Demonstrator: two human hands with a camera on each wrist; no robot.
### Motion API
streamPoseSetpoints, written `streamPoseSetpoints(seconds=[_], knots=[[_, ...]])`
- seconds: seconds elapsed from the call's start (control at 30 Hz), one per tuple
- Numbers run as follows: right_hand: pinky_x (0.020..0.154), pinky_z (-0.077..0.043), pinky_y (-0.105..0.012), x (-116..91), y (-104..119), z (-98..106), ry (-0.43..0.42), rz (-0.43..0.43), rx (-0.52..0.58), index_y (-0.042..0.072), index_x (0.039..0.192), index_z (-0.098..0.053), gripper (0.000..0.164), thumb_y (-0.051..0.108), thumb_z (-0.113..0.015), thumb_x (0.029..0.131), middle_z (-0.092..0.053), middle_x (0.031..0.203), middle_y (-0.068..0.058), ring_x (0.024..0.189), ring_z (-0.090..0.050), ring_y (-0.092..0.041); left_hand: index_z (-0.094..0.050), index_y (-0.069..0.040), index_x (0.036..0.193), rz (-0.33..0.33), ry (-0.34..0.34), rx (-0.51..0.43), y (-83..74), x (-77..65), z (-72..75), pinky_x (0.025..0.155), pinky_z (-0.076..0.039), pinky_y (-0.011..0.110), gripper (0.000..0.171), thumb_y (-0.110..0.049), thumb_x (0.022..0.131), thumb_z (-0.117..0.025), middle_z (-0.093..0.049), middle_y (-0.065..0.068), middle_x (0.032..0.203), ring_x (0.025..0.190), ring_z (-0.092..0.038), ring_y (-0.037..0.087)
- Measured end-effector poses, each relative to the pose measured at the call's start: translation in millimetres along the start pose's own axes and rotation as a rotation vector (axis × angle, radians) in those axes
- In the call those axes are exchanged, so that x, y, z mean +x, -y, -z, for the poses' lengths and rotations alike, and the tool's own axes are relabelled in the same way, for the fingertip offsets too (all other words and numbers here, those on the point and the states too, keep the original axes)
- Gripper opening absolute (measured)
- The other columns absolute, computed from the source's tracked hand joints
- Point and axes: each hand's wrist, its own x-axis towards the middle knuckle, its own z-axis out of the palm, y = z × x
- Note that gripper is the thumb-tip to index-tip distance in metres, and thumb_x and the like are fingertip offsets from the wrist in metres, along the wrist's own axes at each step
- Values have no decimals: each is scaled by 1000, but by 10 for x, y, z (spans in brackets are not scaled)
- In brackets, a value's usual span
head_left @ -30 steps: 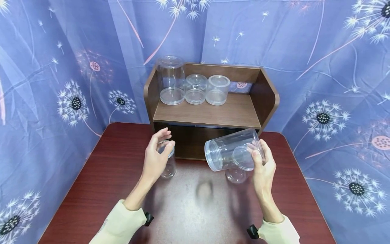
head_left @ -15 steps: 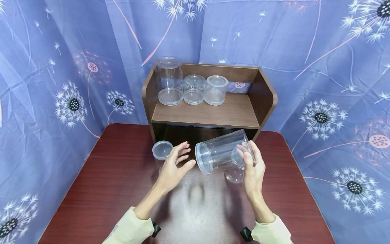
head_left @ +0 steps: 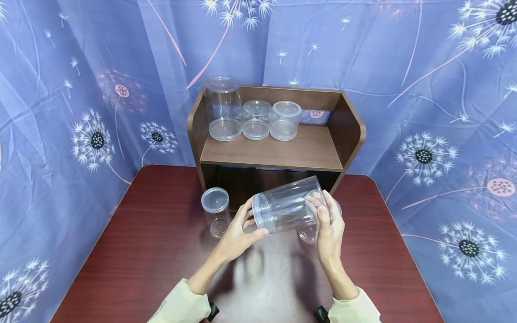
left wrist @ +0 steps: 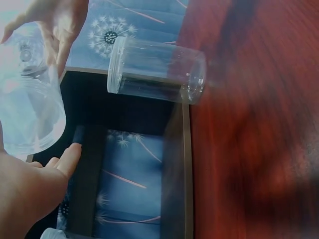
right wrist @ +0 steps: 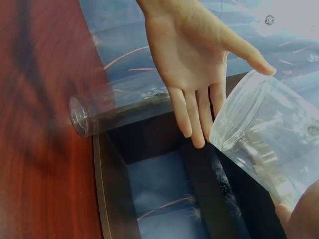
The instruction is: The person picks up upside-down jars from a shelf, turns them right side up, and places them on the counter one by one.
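Observation:
A large clear plastic jar [head_left: 284,208] with a translucent screw lid [head_left: 263,214] is held tilted above the table, its lid end to the left. My right hand [head_left: 331,231] grips it around the base end. At the lid end my left hand [head_left: 238,235] is spread, thumb near the lower edge and fingers by the far side. In the right wrist view the left thumb meets the rim of the jar [right wrist: 269,129], while the left fingers [right wrist: 189,109] are mostly straight. Two more clear jars stand on the table, a slim lidded jar [head_left: 216,213] at left and a partly hidden jar [head_left: 307,234] behind the held one.
A brown two-tier shelf [head_left: 270,154] stands at the back of the red-brown table [head_left: 133,251]. On its upper board are a tall jar [head_left: 223,107] and two short jars, one clear [head_left: 256,119] and one frosted-lidded [head_left: 285,120]. Blue patterned cloth [head_left: 101,58] surrounds the table.
My left hand has moved right from beside the slim jar to the lid end of the held jar. The right hand has brought that jar slightly left.

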Motion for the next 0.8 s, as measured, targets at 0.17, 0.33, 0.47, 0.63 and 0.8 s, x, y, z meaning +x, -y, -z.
streamPoseSetpoints(seconds=[0.17, 0.33, 0.47, 0.63, 0.8], knots=[[107, -47, -34, -22, -33, -31, 26, 1, 130, -18, 148, -33, 54, 7, -52, 104, -61, 126, -16, 113, -67, -21, -20, -11, 165, 26, 29, -22, 38, -2, 8, 104, -49, 43, 91, -10, 92, -74, -39, 17, 158, 134, -53, 39], [107, -47, -34, -41, -62, -36, 49, -11, 180, -12, 142, -43, 43, 10, -52, 106, -61, 128, -16, 115, -66, -22, -14, -10, 166, 20, 71, -83, 42, -5, 1, 110, -43, 49, 94, -12, 91, -71, -36, 19, 162, 142, -45, 38], [106, -48, -34, -50, -73, -42, 53, -15, 189, -7, 139, -47, 37, 10, -52, 106, -61, 128, -15, 114, -66, -21, -17, -9, 165, -16, 91, -151, 45, -2, -17, 109, -45, 42, 92, -7, 91, -70, -33, 16, 164, 143, -43, 36], [105, -50, -33, -51, -71, -30, 85, -23, 155, -7, 142, -46, 41, 10, -50, 106, -60, 129, -13, 113, -66, -19, -18, -5, 164, -52, 74, -202, 52, -10, -34, 99, -52, 31, 91, -4, 89, -70, -35, 22, 161, 140, -46, 42], [106, -45, -25, -33, -28, 32, 119, -57, 4, -13, 150, -36, 55, 17, -47, 105, -65, 128, -5, 110, -67, -16, -19, 0, 162, -100, 43, -217, 62, -19, -8, 98, -53, 29, 91, -3, 88, -71, -41, 31, 153, 136, -48, 44]])
